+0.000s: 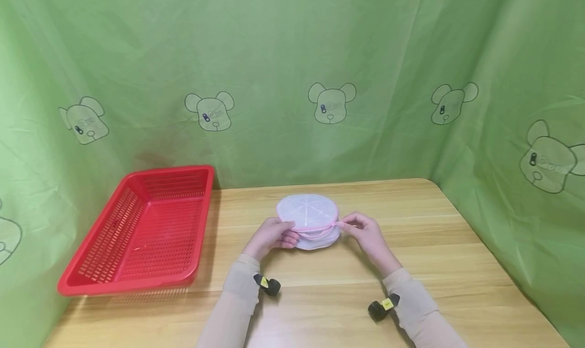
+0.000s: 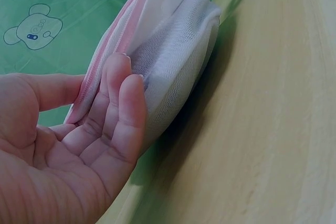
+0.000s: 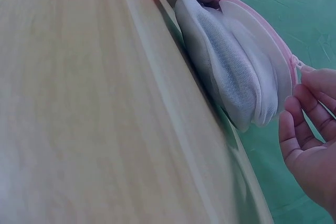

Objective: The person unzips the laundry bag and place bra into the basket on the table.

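A round white mesh laundry bag [image 1: 307, 212] with pink zipper trim is at the middle of the table, its flat top marked with spoke-like lines. My left hand [image 1: 274, 233] grips the bag's near left edge, thumb on top and fingers beneath. In the left wrist view the pink zipper [image 2: 125, 32] runs along the rim, above the sagging mesh side. At the bag's right side, my right hand [image 1: 367, 236] pinches the small zipper pull [image 3: 298, 63] between thumb and index finger. What the bag may contain is hidden.
A red perforated plastic basket [image 1: 199, 236] stands on the left of the wooden table [image 1: 411, 221]. Green curtains [image 1: 274, 43] printed with bear heads surround the table at the back and sides. Each sleeve carries a small black wrist camera [image 1: 378, 311].
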`<state>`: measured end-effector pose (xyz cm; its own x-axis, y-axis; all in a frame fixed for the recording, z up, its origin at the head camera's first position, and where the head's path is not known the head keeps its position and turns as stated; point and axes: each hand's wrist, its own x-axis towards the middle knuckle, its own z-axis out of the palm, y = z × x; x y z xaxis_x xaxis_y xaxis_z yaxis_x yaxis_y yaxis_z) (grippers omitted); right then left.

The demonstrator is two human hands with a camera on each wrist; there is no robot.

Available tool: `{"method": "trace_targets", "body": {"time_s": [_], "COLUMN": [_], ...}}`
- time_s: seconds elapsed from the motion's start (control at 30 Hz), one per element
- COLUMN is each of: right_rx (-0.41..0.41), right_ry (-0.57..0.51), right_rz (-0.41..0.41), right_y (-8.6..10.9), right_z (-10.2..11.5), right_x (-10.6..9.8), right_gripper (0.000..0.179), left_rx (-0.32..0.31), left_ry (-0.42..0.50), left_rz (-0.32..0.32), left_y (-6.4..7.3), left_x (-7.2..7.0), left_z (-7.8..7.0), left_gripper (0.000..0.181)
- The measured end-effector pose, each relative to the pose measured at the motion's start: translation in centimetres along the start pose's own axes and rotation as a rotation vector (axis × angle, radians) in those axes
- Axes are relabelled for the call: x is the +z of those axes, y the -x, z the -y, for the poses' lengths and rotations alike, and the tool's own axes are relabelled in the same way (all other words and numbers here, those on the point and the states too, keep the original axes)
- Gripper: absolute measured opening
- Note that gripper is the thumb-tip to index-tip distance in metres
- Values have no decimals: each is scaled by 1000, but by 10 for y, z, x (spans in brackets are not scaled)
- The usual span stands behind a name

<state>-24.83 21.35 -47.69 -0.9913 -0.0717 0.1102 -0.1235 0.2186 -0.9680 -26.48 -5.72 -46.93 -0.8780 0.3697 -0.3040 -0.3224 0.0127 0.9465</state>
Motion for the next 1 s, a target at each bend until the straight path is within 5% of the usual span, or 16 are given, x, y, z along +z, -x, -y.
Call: {"method": "trace_targets", "body": {"time_s": [1.0], "right_rx": [16], "right_ry": [33], "right_rz": [-58], "right_y": [-1], "right_z": [2], "right_x": [-1], "right_gripper": [32], "left_rx": [-8], "left_ry": [-2], "left_rz": [-2], "left_y": [0], "left_x": [0], "left_z": [1], "left_gripper": [28]}}
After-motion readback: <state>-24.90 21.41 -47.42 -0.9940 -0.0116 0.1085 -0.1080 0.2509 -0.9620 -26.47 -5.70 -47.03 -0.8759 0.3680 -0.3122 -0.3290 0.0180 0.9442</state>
